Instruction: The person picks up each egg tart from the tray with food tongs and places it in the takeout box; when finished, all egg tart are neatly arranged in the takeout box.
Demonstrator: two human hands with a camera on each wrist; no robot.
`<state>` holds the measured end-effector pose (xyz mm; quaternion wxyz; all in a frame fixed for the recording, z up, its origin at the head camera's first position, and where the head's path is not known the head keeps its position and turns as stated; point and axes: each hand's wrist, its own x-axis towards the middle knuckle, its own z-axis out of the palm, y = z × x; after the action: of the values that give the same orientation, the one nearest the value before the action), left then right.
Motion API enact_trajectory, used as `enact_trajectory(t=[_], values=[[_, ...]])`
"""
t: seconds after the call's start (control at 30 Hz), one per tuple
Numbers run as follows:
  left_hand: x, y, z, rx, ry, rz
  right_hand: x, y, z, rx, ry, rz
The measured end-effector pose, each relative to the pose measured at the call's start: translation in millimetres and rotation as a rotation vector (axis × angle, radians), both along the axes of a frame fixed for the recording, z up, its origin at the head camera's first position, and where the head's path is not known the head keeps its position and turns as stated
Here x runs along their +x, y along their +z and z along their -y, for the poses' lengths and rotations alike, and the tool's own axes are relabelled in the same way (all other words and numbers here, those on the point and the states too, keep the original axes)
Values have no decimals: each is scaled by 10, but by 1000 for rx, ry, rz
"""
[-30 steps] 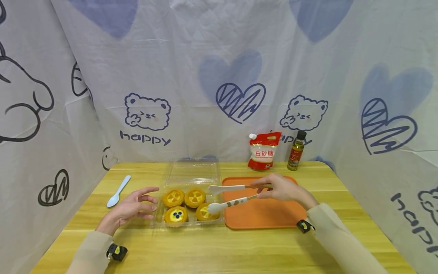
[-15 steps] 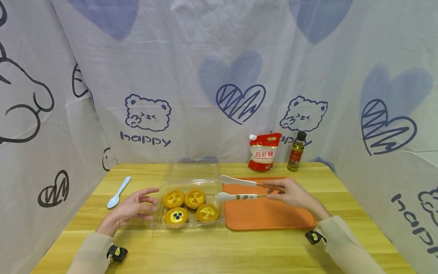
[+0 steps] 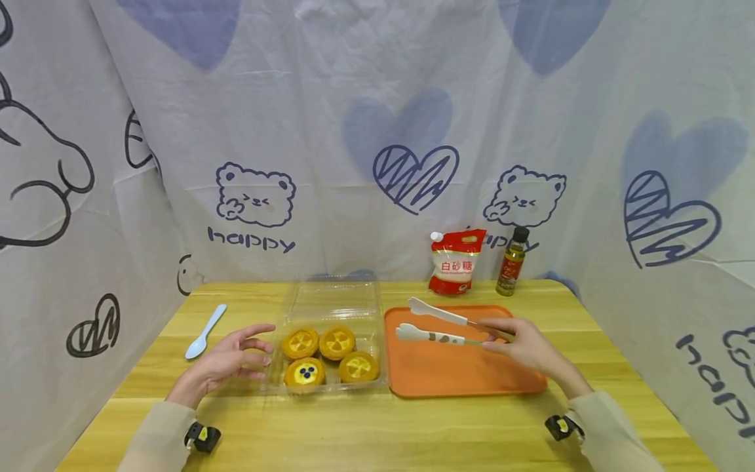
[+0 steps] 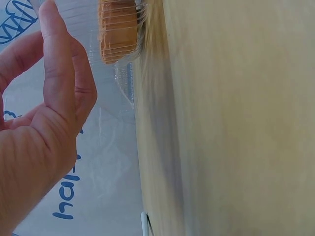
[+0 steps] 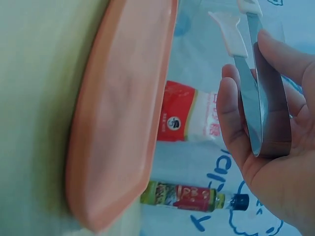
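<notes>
My right hand [image 3: 525, 341] holds a pair of metal tongs [image 5: 272, 108] with white paw-shaped tips, above the orange tray [image 3: 460, 373]. The tongs' arms stand apart with nothing between them. In the right wrist view, thumb and fingers lie on either side of the metal band. A clear plastic box [image 3: 377, 314] with its lid raised at the back holds several egg tarts [image 3: 358, 367], one topped with dark berries. Fingers spread and slightly bent, my left hand [image 3: 230, 360] is at the box's left side; whether it touches the wall I cannot tell.
A light blue spoon [image 3: 204, 333] lies at the table's left. Behind the tray stand a red and white sugar bag [image 3: 456, 262] and an oil bottle [image 3: 510, 262]. A printed curtain [image 3: 330, 196] hangs behind the wooden table [image 3: 354, 432].
My right hand has moved right with the tongs, from over the front right tart to above the tray. The left hand has stayed beside the box, and the tarts keep their places.
</notes>
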<state>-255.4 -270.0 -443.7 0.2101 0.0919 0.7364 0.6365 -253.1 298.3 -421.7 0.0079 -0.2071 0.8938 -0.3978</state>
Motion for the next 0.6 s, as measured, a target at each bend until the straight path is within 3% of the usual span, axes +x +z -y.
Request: enact_trajectory(t=[0.33, 0.6], values=[[6, 8, 6, 4, 0, -3, 49, -97, -153, -25, -83, 30], [8, 3, -1, -5, -1, -20, 95, -170, -245, -23, -148, -5]])
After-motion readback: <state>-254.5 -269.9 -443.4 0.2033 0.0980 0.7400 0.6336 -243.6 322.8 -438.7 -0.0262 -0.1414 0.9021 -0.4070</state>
